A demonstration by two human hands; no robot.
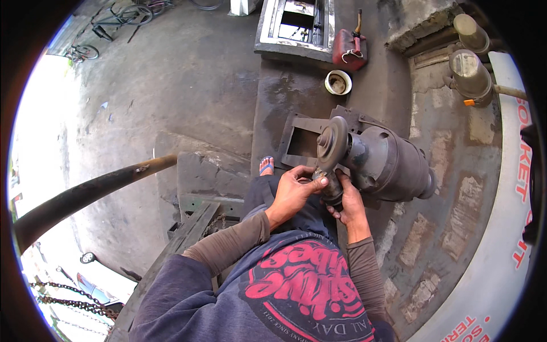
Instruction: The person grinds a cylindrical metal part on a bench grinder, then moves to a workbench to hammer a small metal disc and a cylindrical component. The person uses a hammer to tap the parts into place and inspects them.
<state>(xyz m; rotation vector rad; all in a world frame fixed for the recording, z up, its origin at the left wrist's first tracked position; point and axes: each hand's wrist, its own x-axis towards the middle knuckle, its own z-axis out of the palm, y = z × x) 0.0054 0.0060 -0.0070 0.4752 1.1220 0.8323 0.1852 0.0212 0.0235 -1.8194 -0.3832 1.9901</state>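
Nearby, grinder beside held cylinder, white bucket, red jug

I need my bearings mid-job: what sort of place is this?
Likely a repair workshop: it has a round grey grinding wheel beside a cylindrical grey metal motor, plus a red plastic jerrycan.

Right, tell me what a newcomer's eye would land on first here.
First, the grimy bench grinder right of centre, its wheel facing left. Just below the wheel, the left hand and right hand hold a dark cylindrical metal part. Then the red jerrycan near the top and thick pole at the left.
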